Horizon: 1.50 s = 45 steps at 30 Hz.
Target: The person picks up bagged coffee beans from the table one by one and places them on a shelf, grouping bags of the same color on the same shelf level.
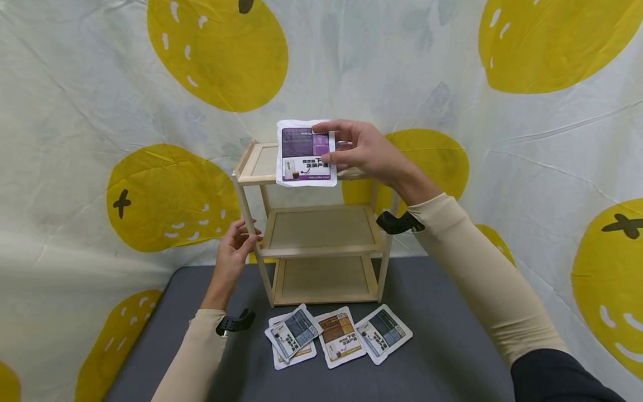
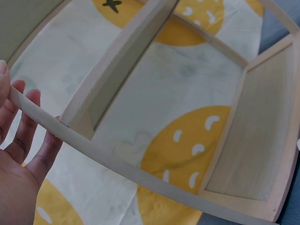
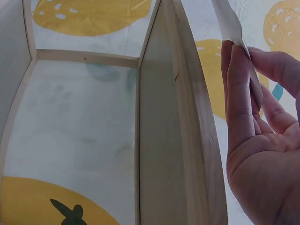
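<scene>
My right hand (image 1: pixel 369 149) pinches the right edge of a flat white coffee sachet (image 1: pixel 305 146) with a purple label, thumb in front. The sachet stands nearly upright before the top tier of a three-tier wooden shelf (image 1: pixel 321 252). From the right wrist view, the sachet (image 3: pixel 229 23) appears edge-on between thumb and fingers, apart from the shelf's top board (image 3: pixel 164 117). My left hand (image 1: pixel 234 249) holds the shelf's left front post at the middle tier. Thumb and fingers (image 2: pixel 42 152) lie on either side of that post (image 2: pixel 117 164) in the left wrist view.
In front of the shelf, several more sachets lie on the dark grey table (image 1: pixel 442 346): a blue-labelled one (image 1: pixel 296 332) overlapping another at left, a brown one (image 1: pixel 341 336) in the middle, a dark-labelled one (image 1: pixel 384 334) at right. Behind hangs a fruit-patterned cloth (image 1: pixel 351 67).
</scene>
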Tool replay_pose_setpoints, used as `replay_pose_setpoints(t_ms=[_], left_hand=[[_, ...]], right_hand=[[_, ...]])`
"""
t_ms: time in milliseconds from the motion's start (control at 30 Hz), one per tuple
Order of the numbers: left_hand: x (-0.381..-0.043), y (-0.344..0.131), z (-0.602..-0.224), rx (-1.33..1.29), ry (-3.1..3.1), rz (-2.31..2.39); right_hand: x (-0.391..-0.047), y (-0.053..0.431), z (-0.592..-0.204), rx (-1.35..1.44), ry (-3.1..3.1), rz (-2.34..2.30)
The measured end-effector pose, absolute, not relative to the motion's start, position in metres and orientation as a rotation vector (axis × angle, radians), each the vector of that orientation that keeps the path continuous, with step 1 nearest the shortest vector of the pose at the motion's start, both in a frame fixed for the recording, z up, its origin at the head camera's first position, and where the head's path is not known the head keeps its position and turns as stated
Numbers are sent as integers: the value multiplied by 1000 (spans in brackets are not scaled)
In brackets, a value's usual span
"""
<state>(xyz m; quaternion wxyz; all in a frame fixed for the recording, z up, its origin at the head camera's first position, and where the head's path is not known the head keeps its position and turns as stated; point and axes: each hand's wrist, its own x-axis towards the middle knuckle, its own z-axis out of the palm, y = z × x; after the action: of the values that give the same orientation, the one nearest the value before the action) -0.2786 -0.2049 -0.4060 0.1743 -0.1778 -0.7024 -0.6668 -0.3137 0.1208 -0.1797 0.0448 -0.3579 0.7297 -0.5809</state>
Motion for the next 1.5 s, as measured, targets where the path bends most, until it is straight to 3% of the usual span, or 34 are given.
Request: replay_pose_setpoints(t_ms=[1500], left_hand=[[-280, -202, -408, -494, -1979, -1884]], right_hand=[[-347, 96, -167, -816, 2496, -1531]])
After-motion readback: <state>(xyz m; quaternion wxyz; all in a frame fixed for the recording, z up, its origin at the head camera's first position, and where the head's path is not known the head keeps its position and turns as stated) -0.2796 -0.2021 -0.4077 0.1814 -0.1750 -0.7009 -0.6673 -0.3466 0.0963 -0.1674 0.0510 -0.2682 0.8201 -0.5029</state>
